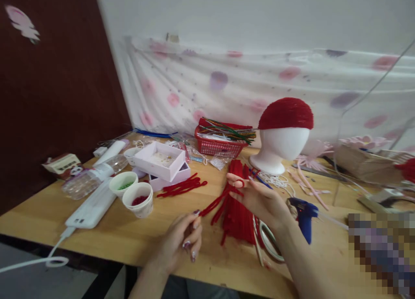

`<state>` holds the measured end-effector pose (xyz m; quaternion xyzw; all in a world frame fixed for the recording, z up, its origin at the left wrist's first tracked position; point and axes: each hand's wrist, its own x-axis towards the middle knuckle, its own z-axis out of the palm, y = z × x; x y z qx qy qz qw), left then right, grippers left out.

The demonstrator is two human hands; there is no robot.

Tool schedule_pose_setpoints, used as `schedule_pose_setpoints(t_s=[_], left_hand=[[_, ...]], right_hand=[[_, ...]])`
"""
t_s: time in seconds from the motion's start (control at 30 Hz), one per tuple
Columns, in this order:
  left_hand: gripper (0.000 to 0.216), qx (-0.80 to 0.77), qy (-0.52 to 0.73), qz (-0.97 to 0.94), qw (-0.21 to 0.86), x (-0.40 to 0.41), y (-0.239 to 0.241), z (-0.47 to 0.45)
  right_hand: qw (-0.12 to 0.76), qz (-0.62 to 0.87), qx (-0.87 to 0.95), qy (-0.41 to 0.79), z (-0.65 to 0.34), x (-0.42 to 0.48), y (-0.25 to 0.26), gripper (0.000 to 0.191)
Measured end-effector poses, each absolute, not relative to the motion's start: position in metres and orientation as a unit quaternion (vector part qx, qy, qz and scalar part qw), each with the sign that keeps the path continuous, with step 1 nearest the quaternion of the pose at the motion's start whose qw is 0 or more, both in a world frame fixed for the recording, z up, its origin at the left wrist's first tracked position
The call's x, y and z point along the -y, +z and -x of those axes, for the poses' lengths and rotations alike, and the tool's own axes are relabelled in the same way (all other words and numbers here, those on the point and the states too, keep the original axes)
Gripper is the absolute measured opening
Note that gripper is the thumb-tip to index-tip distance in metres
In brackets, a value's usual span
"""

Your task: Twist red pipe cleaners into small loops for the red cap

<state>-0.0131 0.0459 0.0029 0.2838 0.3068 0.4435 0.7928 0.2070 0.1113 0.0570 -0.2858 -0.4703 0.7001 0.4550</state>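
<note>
My right hand (256,197) is raised over the wooden table (106,234), fingers closed round a red pipe cleaner (220,199) looped at the fingertips. My left hand (183,240) pinches the lower end of the same red pipe cleaner near the table's front edge. Under both hands lies a pile of red pipe cleaners (236,212). A smaller bunch of red pipe cleaners (181,187) lies to the left.
A white foam head with a red cap (282,135) stands behind. A red basket of coloured pipe cleaners (217,143), pink boxes (160,160), two bead cups (131,191), a white power strip (92,208), a blue glue gun (304,214) and tape rolls (269,240) surround them.
</note>
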Motion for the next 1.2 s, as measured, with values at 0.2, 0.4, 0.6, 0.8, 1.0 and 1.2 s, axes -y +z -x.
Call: schedule_pose_setpoints(t_s=[0.2,0.4,0.6,0.8,1.0,1.2], left_hand=[[0.056,-0.329,0.464,-0.283,0.773,-0.044,0.011,0.011],[0.043,-0.408,0.500,-0.330,0.689,-0.051,0.006,0.014],[0.017,-0.547,0.599,-0.390,0.436,-0.049,-0.002,0.011],[0.021,-0.516,0.549,-0.637,0.159,-0.044,0.028,-0.005],[0.024,-0.435,0.473,-0.702,0.307,-0.064,0.043,-0.024],[0.026,-0.445,0.435,-0.715,0.318,-0.062,0.044,-0.023]], right_hand=[[0.440,0.258,0.429,0.746,-0.209,-0.113,0.055,0.029],[0.444,0.280,0.435,0.732,-0.210,-0.115,0.054,0.025],[0.413,0.262,0.454,0.745,-0.204,-0.110,0.059,0.033],[0.390,0.256,0.464,0.753,-0.196,-0.106,0.058,0.033],[0.367,0.274,0.463,0.759,-0.194,-0.106,0.057,0.037],[0.384,0.326,0.462,0.730,-0.201,-0.110,0.057,0.029]])
